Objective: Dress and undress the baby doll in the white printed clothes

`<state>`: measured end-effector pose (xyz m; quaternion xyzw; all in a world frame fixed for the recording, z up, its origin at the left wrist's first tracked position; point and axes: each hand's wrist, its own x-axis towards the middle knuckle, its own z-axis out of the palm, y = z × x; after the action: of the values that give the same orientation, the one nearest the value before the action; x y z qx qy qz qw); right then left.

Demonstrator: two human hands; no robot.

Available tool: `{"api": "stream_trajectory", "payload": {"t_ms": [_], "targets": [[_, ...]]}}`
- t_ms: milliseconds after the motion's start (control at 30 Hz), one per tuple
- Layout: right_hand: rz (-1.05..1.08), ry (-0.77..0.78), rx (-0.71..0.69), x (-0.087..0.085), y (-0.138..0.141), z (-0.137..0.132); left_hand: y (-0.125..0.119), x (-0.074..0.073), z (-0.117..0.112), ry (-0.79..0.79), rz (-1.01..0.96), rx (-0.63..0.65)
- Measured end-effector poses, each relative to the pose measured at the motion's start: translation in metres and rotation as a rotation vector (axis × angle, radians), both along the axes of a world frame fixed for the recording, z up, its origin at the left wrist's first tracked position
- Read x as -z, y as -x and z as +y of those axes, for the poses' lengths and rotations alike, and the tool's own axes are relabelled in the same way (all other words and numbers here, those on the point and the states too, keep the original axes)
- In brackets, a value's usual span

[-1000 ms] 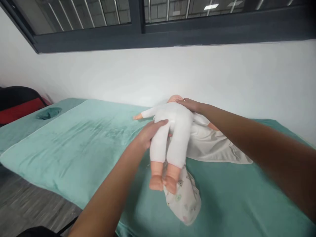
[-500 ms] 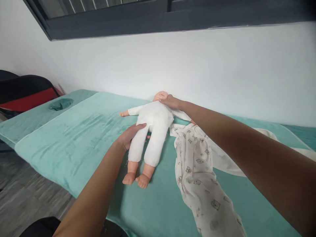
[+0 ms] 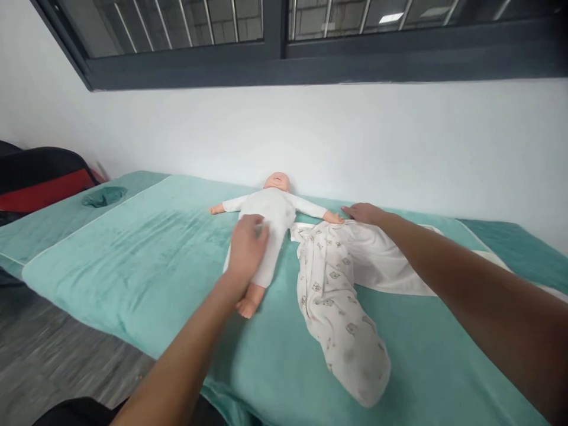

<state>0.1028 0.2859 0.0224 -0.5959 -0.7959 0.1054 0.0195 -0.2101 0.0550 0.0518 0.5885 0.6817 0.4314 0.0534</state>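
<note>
A baby doll [image 3: 273, 210] in a white suit lies on its back on the teal bed cover [image 3: 142, 260], head toward the wall, arms spread. My left hand [image 3: 246, 248] rests flat on the doll's legs, fingers lying open. To the doll's right lies a white printed sleep sack [image 3: 337, 296], opened out over the cover. My right hand [image 3: 366, 213] lies with fingers stretched on the sack's upper edge, just beside the doll's hand.
A white wall and a dark-framed window [image 3: 275, 41] stand behind the bed. A black and red chair [image 3: 39, 177] sits at far left, and a dark teal cloth [image 3: 104, 195] lies on the bed's left end. Grey floor [image 3: 48, 367] shows at lower left.
My right hand left the doll's head and moved right onto the sleep sack. My left hand shifted from the doll's side onto its legs. The doll now lies flat beside the sack.
</note>
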Motion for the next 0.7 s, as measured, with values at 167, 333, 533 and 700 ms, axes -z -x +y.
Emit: {"api": "stream_trajectory", "payload": {"t_ms": [167,333,533,700], "targets": [[-0.077,0.022,-0.074,-0.004,-0.044,-0.037,-0.082,0.024,-0.013,0.424,0.075,0.314],[-0.075,-0.032,-0.187,-0.027,-0.059,-0.074,-0.123,0.031,-0.015,0.463,0.074,0.421],[0.030,-0.102,-0.358,-0.073,-0.073,-0.136,-0.164,0.001,-0.031,0.042,0.158,0.691],[0.202,-0.166,-0.520,-0.109,-0.085,-0.206,-0.196,-0.019,-0.029,-0.202,0.244,0.558]]}}
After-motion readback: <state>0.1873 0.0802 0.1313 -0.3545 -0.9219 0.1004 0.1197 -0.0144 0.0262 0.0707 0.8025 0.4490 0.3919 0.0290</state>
